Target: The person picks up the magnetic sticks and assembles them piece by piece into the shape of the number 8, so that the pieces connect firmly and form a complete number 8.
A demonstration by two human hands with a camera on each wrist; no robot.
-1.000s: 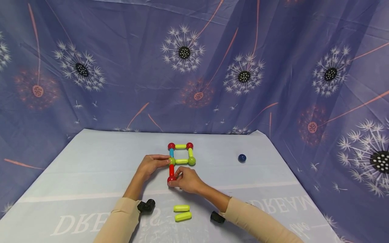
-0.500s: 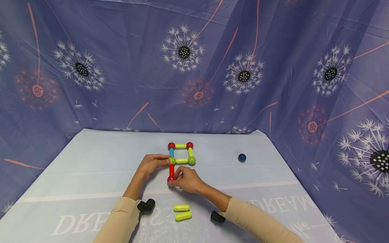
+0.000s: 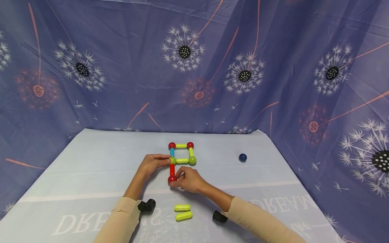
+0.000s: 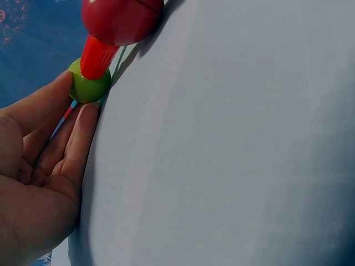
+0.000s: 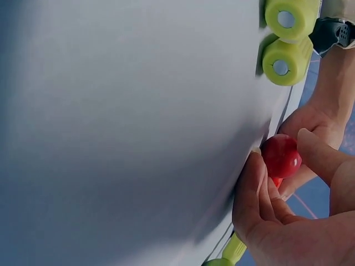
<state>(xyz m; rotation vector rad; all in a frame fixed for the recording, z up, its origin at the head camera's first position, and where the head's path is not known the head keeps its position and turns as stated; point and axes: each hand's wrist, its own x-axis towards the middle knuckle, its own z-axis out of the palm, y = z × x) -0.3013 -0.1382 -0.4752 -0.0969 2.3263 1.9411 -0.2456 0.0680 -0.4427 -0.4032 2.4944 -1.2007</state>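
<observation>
Head, left hand (image 3: 153, 164): thumb and fingertips pinch the green ball (image 3: 173, 161) at the eight-o'clock corner of a square of rods and balls (image 3: 181, 146).
Head, right hand (image 3: 189, 180): fingers hold the near red ball (image 3: 172, 179) from its three o'clock.
Head, red rod (image 3: 172, 169): runs from the green ball toward six o'clock, to the near red ball.
Head, blue rod (image 3: 172, 152): runs from the green ball toward twelve, to a far red ball (image 3: 172, 145).
Head, loose yellow rods (image 3: 182, 208): two, just beside each other on the table (image 3: 100, 165), between five and six o'clock from the near red ball.
Head, dark blue ball (image 3: 242, 157): three o'clock from the square, well apart.
Left wrist, green ball: at ten o'clock, between thumb and fingertip; the red rod points toward one.
Right wrist, near red ball: toward three o'clock, between thumb and fingertips.
Right wrist, loose yellow rods: at two o'clock, round ends showing.
</observation>
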